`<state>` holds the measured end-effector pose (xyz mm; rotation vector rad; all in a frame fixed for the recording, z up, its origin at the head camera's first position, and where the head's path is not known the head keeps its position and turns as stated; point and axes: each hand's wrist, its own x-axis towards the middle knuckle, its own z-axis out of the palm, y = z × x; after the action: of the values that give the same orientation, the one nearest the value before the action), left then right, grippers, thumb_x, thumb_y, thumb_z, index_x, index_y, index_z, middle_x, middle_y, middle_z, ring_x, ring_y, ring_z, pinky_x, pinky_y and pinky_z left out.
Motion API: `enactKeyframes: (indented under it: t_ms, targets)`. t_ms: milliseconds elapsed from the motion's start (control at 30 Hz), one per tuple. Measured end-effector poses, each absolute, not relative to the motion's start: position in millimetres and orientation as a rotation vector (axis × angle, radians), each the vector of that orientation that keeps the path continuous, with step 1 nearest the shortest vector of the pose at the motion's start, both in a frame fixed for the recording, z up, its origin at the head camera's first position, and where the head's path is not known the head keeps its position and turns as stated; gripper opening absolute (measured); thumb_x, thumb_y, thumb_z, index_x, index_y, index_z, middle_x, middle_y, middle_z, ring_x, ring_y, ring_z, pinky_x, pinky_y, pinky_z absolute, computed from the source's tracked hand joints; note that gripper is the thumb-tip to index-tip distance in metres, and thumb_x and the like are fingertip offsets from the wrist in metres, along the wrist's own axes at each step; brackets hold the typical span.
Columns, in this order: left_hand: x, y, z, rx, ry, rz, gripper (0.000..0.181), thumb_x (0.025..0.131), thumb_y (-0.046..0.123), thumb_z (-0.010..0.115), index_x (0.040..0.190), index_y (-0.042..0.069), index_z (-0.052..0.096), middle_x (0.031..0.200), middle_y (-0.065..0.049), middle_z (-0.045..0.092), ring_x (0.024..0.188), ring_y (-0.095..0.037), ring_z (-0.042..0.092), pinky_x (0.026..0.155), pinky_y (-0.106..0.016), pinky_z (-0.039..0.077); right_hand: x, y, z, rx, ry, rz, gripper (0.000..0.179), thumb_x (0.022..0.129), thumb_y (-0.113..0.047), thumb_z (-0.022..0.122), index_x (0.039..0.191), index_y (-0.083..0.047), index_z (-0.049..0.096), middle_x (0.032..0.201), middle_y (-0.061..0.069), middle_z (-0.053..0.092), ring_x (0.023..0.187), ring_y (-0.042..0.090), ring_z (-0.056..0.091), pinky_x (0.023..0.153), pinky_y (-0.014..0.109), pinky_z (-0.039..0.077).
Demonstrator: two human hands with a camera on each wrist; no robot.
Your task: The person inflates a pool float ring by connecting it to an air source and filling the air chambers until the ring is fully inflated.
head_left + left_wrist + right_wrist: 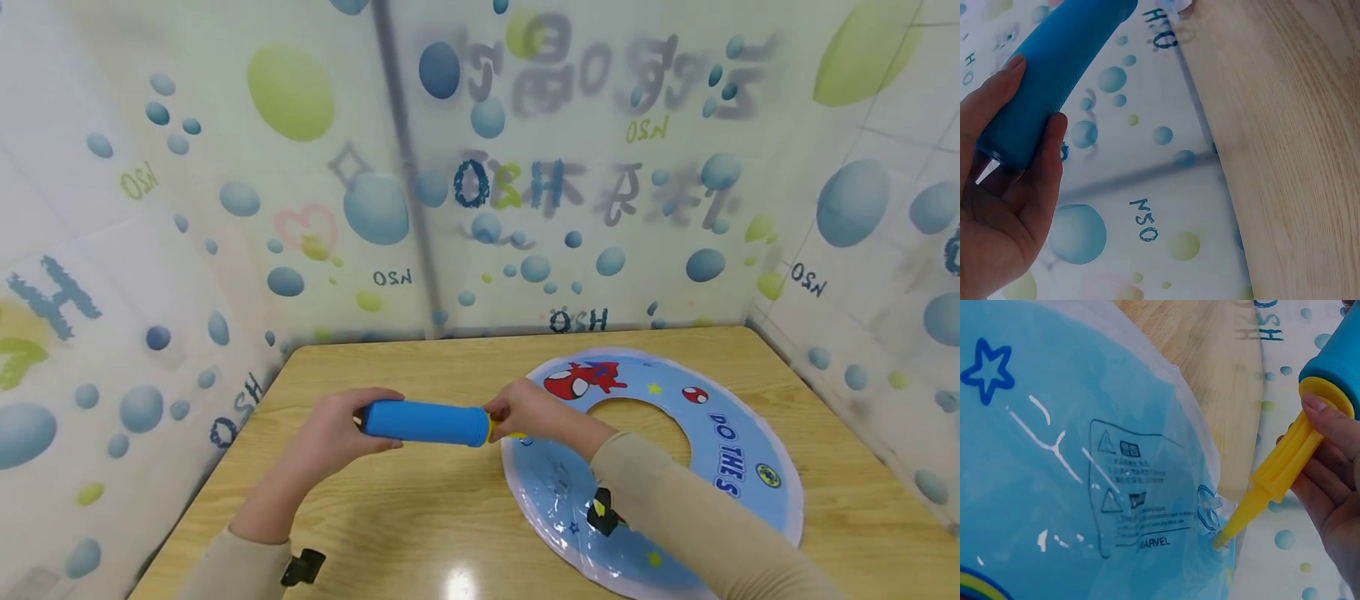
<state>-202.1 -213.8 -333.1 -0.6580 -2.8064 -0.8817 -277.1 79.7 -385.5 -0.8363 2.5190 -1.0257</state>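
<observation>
A blue hand pump [426, 422] with a yellow nozzle [1272, 478] is held level above the table. My left hand [339, 429] grips its left end, with thumb and fingers on opposite sides of the blue barrel [1054, 69]. At the other end my right hand [525, 410] pinches the yellow nozzle near its base. A light-blue swim ring [750, 433] with cartoon figures lies flat under the right forearm. In the right wrist view the nozzle's tip meets the ring's edge beside a clear plastic valve [1212, 503]; I cannot tell whether it is inserted.
The wooden table [360, 517] reaches back to a bubble-print curtain [480, 250], which also hangs along both sides. Most of the table's right half lies under the ring.
</observation>
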Motion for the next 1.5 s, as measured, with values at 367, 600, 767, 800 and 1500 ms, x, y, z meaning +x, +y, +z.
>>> enactKeyframes:
  t_ms: [367, 600, 767, 800, 1500]
  targets:
    - [-197, -228, -324, -0.704, -2.753, -0.971, 0.053, 0.074, 0.014, 0.086, 0.123, 0.01, 0.066, 0.121, -0.015, 0.063, 0.1, -0.034, 0.063, 0.073, -0.038, 0.056, -275, 86, -381, -0.835, 2.513, -0.958, 0.039, 0.082, -0.012, 0.079, 0.12, -0.012, 0.07, 0.1, -0.006, 0.069, 0.09, 0.012, 0.064, 0.079, 0.028, 0.054]
    - [-191, -248, -314, -0.692, -2.728, -0.985, 0.053, 0.075, 0.012, 0.085, 0.123, 0.008, 0.065, 0.122, -0.016, 0.062, 0.1, -0.033, 0.062, 0.072, -0.034, 0.055, -278, 93, -382, -0.802, 2.551, -0.893, 0.039, 0.081, -0.013, 0.081, 0.118, -0.016, 0.068, 0.101, -0.005, 0.066, 0.094, 0.015, 0.06, 0.079, 0.029, 0.053]
    - [-186, -264, -311, -0.641, -2.739, -0.973, 0.054, 0.076, 0.011, 0.085, 0.125, 0.008, 0.064, 0.123, -0.016, 0.062, 0.099, -0.032, 0.062, 0.072, -0.03, 0.055, -280, 98, -385, -0.801, 2.532, -0.933, 0.036, 0.08, -0.012, 0.081, 0.114, -0.018, 0.069, 0.099, -0.006, 0.066, 0.093, 0.016, 0.06, 0.078, 0.03, 0.054]
    - [-184, -267, -311, -0.629, -2.742, -0.971, 0.054, 0.076, 0.011, 0.085, 0.126, 0.008, 0.064, 0.123, -0.016, 0.061, 0.099, -0.032, 0.063, 0.072, -0.03, 0.055, -281, 99, -385, -0.802, 2.534, -0.932, 0.036, 0.08, -0.012, 0.081, 0.114, -0.018, 0.069, 0.098, -0.006, 0.066, 0.093, 0.016, 0.06, 0.078, 0.029, 0.054]
    - [-182, -277, -326, -0.567, -2.75, -1.01, 0.052, 0.074, 0.016, 0.087, 0.121, 0.008, 0.066, 0.117, -0.016, 0.063, 0.088, -0.024, 0.065, 0.069, -0.029, 0.055, -285, 105, -391, -0.826, 2.593, -0.889, 0.039, 0.077, -0.011, 0.084, 0.113, -0.013, 0.068, 0.086, -0.005, 0.061, 0.082, 0.018, 0.056, 0.072, 0.029, 0.051]
